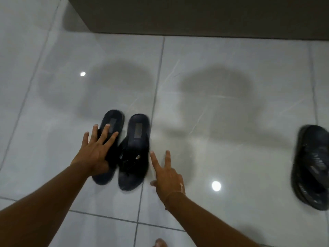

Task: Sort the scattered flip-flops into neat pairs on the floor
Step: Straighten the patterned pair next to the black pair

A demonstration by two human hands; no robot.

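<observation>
Two black flip-flops lie side by side on the glossy grey tiles, heels pointing away from me. My left hand [97,150] rests flat, fingers spread, over the strap area of the left flip-flop [111,125], hiding its middle. The right flip-flop [136,150] lies untouched just beside it. My right hand [167,177] hovers over the floor a little to the right of that flip-flop, two fingers stretched out, holding nothing. At the far right edge sits a blurred dark pair of sandals [311,168], one seemingly stacked on the other.
A dark brown cabinet base [195,16] runs along the top of the view. Grey grout lines cross the tiled floor [222,122], which reflects ceiling lights. A toe [160,243] shows at the bottom edge.
</observation>
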